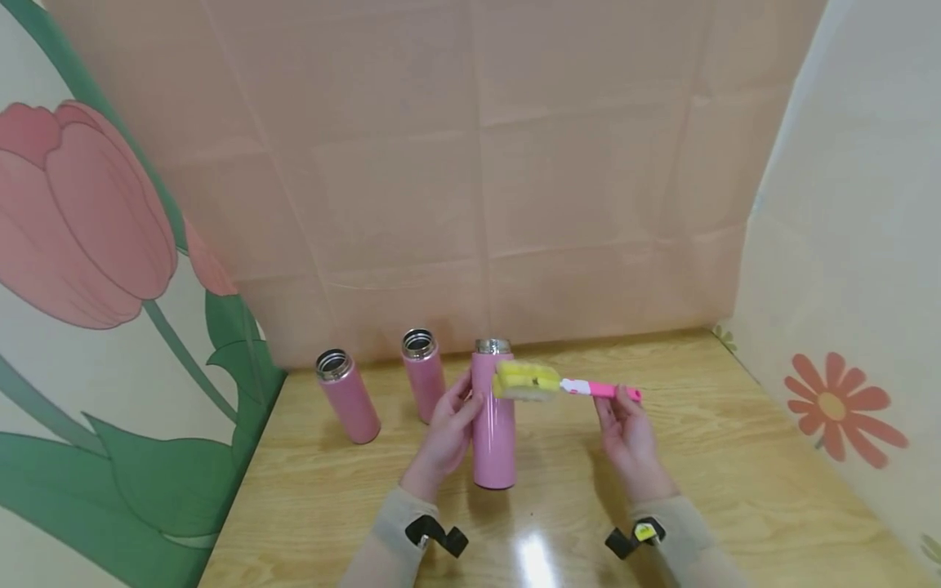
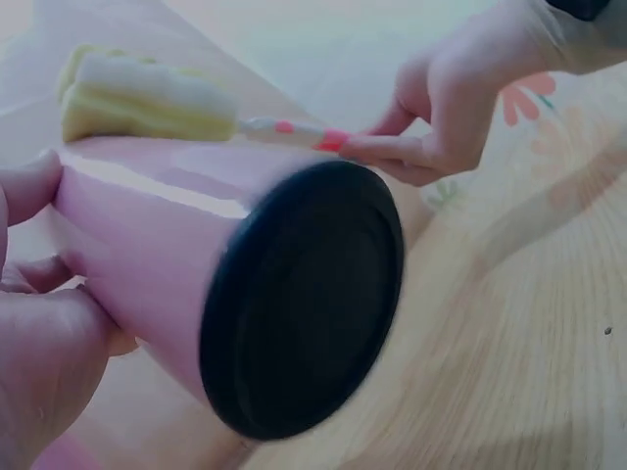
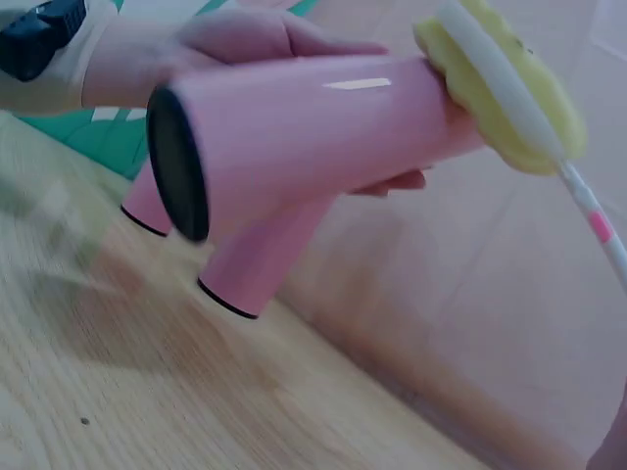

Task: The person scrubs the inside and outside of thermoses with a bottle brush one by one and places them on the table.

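My left hand (image 1: 449, 427) grips a pink thermos bottle (image 1: 494, 441) around its upper body and holds it off the table, its steel mouth up and uncapped. The black base (image 2: 306, 299) of that bottle faces the left wrist view. Between thumb and fingers, my right hand (image 1: 629, 439) pinches the pink end of a bottle brush (image 1: 603, 389). Its yellow and white sponge head (image 1: 526, 380) lies across the bottle's side, just below the neck. In the right wrist view, the sponge (image 3: 509, 83) overlaps the bottle's upper end; little of the right hand shows there.
Two more uncapped pink bottles stand on the wooden table (image 1: 735, 457): one at the left (image 1: 349, 398), another bottle (image 1: 424, 376) just behind my left hand. A pinkish sheet (image 1: 470, 163) hangs behind, and flower-printed panels (image 1: 831, 245) border the sides.
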Action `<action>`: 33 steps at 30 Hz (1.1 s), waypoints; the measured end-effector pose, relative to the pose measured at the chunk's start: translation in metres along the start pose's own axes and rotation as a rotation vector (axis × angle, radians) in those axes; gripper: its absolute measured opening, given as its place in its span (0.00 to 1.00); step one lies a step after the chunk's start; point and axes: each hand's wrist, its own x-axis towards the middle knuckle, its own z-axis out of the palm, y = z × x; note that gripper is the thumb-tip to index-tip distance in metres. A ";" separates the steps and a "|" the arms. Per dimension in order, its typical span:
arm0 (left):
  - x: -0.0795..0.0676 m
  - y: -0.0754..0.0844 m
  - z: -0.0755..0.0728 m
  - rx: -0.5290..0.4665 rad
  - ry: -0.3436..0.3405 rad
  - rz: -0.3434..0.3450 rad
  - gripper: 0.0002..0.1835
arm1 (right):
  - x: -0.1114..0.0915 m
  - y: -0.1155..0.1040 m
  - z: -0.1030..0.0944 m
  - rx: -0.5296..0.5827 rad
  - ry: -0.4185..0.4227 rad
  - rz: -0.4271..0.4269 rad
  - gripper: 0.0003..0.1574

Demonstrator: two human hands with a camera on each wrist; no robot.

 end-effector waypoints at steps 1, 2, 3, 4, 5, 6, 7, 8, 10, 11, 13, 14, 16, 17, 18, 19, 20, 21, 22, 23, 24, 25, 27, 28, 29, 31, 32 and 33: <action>0.000 0.000 -0.001 0.004 -0.004 -0.004 0.35 | -0.001 0.001 0.002 -0.001 0.003 -0.014 0.06; 0.001 0.000 -0.002 0.004 -0.010 -0.006 0.35 | -0.002 0.003 0.004 -0.006 0.000 -0.031 0.06; 0.001 0.000 -0.003 0.006 -0.014 -0.009 0.35 | -0.002 0.004 0.005 -0.011 -0.003 -0.044 0.06; 0.002 0.000 -0.004 0.008 -0.021 -0.013 0.35 | -0.003 0.005 0.006 -0.026 -0.014 -0.058 0.06; 0.002 0.000 -0.004 0.009 -0.028 -0.021 0.34 | -0.004 0.007 0.007 -0.035 -0.016 -0.067 0.06; 0.002 0.000 -0.005 0.011 -0.034 -0.029 0.34 | -0.005 0.008 0.008 -0.040 -0.009 -0.071 0.06; 0.002 0.000 -0.005 0.015 -0.035 -0.040 0.34 | -0.006 0.009 0.009 -0.047 -0.008 -0.074 0.06; 0.001 0.001 -0.005 0.020 -0.035 -0.043 0.34 | -0.006 0.010 0.009 -0.048 -0.006 -0.077 0.06; 0.001 0.002 -0.005 0.020 -0.026 -0.046 0.35 | -0.007 0.011 0.011 -0.051 -0.008 -0.085 0.05; 0.001 0.003 -0.005 0.018 -0.019 -0.044 0.35 | -0.007 0.012 0.012 -0.049 -0.010 -0.087 0.05; 0.001 0.005 -0.005 0.020 -0.002 -0.035 0.36 | -0.006 0.014 0.014 -0.058 -0.026 -0.103 0.04; 0.001 0.006 -0.005 0.022 0.002 -0.029 0.37 | -0.006 0.015 0.014 -0.064 -0.031 -0.110 0.04; 0.000 0.007 -0.006 0.044 0.001 -0.022 0.39 | -0.005 0.016 0.014 -0.076 -0.020 -0.119 0.04; -0.001 0.007 -0.007 0.067 0.000 -0.024 0.41 | -0.005 0.016 0.014 -0.087 -0.017 -0.120 0.04; -0.001 0.007 -0.008 0.095 0.001 -0.029 0.43 | -0.005 0.017 0.014 -0.086 -0.002 -0.122 0.04; -0.001 0.007 -0.008 0.119 -0.003 -0.026 0.44 | -0.005 0.017 0.014 -0.092 0.009 -0.120 0.04; 0.000 0.007 -0.008 0.146 -0.004 -0.023 0.46 | -0.005 0.017 0.015 -0.099 0.010 -0.122 0.04; 0.001 0.007 -0.009 0.169 -0.003 -0.016 0.47 | -0.005 0.016 0.015 -0.101 0.009 -0.124 0.03; 0.002 0.007 -0.009 0.188 0.001 -0.008 0.48 | -0.004 0.016 0.016 -0.105 0.007 -0.131 0.03; 0.003 0.007 -0.009 0.199 0.006 -0.004 0.49 | -0.004 0.015 0.016 -0.110 -0.001 -0.138 0.03; 0.005 0.008 -0.009 0.202 0.012 0.001 0.49 | -0.004 0.014 0.017 -0.111 -0.006 -0.146 0.04; 0.006 0.008 -0.009 0.203 0.020 0.007 0.48 | -0.003 0.014 0.018 -0.117 -0.015 -0.153 0.05; 0.006 0.009 -0.009 0.201 0.039 0.001 0.48 | -0.003 0.013 0.019 -0.120 -0.018 -0.165 0.05; 0.006 0.009 -0.009 0.201 0.047 -0.006 0.47 | -0.003 0.012 0.020 -0.122 -0.016 -0.169 0.05; 0.006 0.009 -0.009 0.202 0.057 -0.015 0.47 | -0.004 0.012 0.021 -0.128 -0.017 -0.170 0.05; 0.005 0.009 -0.009 0.206 0.068 -0.029 0.45 | -0.005 0.012 0.022 -0.132 -0.015 -0.172 0.05; 0.004 0.009 -0.009 0.207 0.068 -0.032 0.45 | -0.006 0.013 0.023 -0.135 -0.014 -0.176 0.04; 0.004 0.009 -0.009 0.209 0.065 -0.032 0.44 | -0.007 0.013 0.024 -0.136 -0.012 -0.180 0.04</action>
